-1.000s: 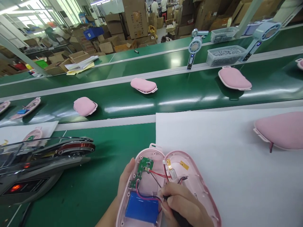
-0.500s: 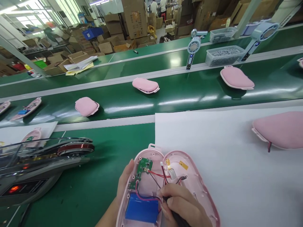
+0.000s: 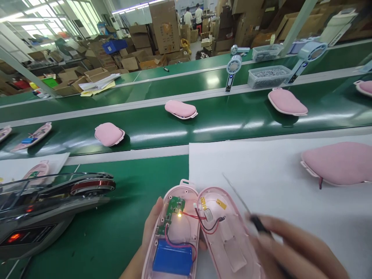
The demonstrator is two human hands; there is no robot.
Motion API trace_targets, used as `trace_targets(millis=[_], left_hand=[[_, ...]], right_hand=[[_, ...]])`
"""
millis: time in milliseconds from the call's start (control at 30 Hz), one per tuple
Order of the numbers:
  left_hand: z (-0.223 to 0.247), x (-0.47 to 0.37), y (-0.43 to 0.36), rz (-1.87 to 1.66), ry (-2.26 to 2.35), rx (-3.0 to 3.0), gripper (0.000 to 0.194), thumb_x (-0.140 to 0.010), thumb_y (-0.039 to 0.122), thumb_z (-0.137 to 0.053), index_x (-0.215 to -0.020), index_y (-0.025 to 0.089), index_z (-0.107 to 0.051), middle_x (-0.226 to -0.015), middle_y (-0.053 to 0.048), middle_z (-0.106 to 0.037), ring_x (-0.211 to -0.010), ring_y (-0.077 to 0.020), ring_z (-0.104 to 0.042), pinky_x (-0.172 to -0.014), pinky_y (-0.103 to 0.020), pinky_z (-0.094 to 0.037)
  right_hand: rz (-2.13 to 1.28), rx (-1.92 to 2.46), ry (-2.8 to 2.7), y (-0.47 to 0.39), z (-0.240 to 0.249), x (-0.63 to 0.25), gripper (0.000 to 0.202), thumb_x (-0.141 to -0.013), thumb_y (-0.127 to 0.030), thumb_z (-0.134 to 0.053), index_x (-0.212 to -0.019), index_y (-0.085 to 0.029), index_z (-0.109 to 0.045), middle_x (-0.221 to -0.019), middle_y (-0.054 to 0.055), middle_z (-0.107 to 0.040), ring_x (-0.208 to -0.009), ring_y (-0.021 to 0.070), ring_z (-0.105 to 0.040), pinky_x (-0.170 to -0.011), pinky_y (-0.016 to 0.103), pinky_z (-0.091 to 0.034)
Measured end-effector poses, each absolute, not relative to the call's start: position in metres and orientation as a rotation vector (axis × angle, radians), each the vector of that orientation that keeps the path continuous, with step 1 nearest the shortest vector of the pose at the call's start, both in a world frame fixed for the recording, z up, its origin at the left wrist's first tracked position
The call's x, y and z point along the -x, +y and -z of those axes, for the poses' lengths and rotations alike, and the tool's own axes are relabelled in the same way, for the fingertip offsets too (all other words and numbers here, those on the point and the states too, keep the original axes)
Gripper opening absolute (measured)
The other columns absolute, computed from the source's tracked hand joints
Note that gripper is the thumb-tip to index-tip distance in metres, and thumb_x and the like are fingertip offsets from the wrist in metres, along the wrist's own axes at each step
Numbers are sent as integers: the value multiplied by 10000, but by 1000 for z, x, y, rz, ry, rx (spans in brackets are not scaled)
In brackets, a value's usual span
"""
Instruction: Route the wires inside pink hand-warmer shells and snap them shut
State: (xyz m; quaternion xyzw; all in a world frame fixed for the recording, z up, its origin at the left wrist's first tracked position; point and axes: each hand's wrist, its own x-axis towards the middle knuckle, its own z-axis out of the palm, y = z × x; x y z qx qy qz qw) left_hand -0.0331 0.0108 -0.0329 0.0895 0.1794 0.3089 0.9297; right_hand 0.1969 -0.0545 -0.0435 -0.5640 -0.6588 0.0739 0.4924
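Note:
An opened pink case point(image 3: 180, 190) lies in two halves joined by red and black wires. Its left half holds a green circuit board point(image 3: 175, 207) with a lit yellow light and a blue battery point(image 3: 173, 257). My left hand point(image 3: 151, 228) grips that half from its left side and beneath; fingertips show between the halves. Over the right half's lower right edge, my right hand point(image 3: 290, 244), blurred, holds a thin screwdriver-like tool point(image 3: 258, 224) by its black handle, the metal shaft pointing up and left above the white sheet point(image 3: 279, 170).
A grey machine point(image 3: 58, 217) with a red light stands at left. Beyond, a green conveyor point(image 3: 145, 131) carries pink cases point(image 3: 109, 134). Farther back are a clear tub of small parts point(image 3: 270, 76), blue handheld fans point(image 3: 234, 66), cardboard boxes point(image 3: 165, 27) and two people.
My right hand has moved away from the wires to the right, with the tool in it. The board's light now glows yellow. The view has shifted slightly.

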Motion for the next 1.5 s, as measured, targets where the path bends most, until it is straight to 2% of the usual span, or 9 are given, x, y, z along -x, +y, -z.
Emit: trace_targets(millis=[167, 267, 367, 533, 633, 767, 1000, 1200, 1500], left_hand=[[31, 31, 8, -632, 355, -176, 642, -822, 574, -489, -1279, 125, -522, -1079, -140, -674, -1060, -360, -588, -967, -471, -371], [25, 28, 3, -625, 357, -148, 643, -804, 575, -515, -1259, 121, -546, -1060, -143, -680, -1060, -364, -587, -966, -478, -382], [19, 26, -4, -670, 439, -151, 593, -793, 517, -561, -1248, 137, -565, -1049, -137, -686, -1068, -363, -586, -961, -467, -409], [17, 26, -16, -823, 535, -188, 463, -834, 418, -538, -1235, 192, -589, -1068, -94, -688, -1130, -314, -562, -981, -388, -438], [16, 25, -19, -883, 531, -211, 379, -850, 349, -541, -1148, 140, -649, -1100, -79, -678, -1179, -261, -528, -1066, -328, -347], [7, 21, -21, -881, 548, -209, 376, -856, 337, -545, -1141, 117, -651, -1081, -111, -684, -1153, -283, -541, -1074, -380, -307], [-2, 14, -24, -824, 383, -194, 450, -884, 405, -471, -1118, 69, -658, -1040, -172, -677, -1092, -318, -575, -1042, -442, -325], [-6, 9, -26, -961, 473, -230, 498, -803, 352, -632, -1265, 185, -553, -1059, -95, -685, -1077, -281, -585, -1014, -384, -372], [-4, 7, -31, -1041, 508, -336, 591, -779, 375, -675, -1319, 214, -496, -1142, -97, -646, -1117, -301, -547, -1020, -397, -351]], right_hand=[[247, 1615, -1927, -44, 63, -226, 234, -919, -293, -444, -1046, -214, -624, -1262, 124, -543, -1123, 350, -520, -808, 483, -451], [326, 1629, -1963, -48, 57, -207, 279, -898, -291, -451, -1118, -212, -604, -1328, 145, -471, -1145, 364, -463, -809, 486, -408], [93, 1447, -1932, -44, 35, -169, 320, -863, -302, -523, -1160, -201, -580, -1223, 127, -528, -1024, 279, -512, -802, 413, -450], [-432, 1204, -1824, -22, 0, -132, 169, -862, -102, -487, -866, -204, -622, -884, 36, -643, -805, 160, -570, -688, 264, -490], [-805, 1277, -1723, -16, -12, -134, 136, -865, -187, -526, -819, -213, -651, -730, -6, -656, -695, 143, -588, -618, 227, -481], [-1227, 1386, -1557, -16, -24, -140, 180, -866, -329, -533, -832, -226, -675, -621, -29, -610, -597, 127, -571, -535, 198, -437], [-1231, 1307, -1767, -15, -35, -138, 314, -905, -277, -412, -677, -192, -610, -587, -19, -557, -537, 108, -476, -467, 198, -366], [-1284, 1417, -1835, -14, -37, -134, 220, -814, -149, -473, -610, -190, -546, -547, -41, -555, -478, 88, -474, -402, 175, -317], [-1427, 1467, -1892, -8, -47, -130, 229, -760, -97, -408, -555, -198, -433, -495, -68, -392, -448, 74, -330, -400, 183, -220]])
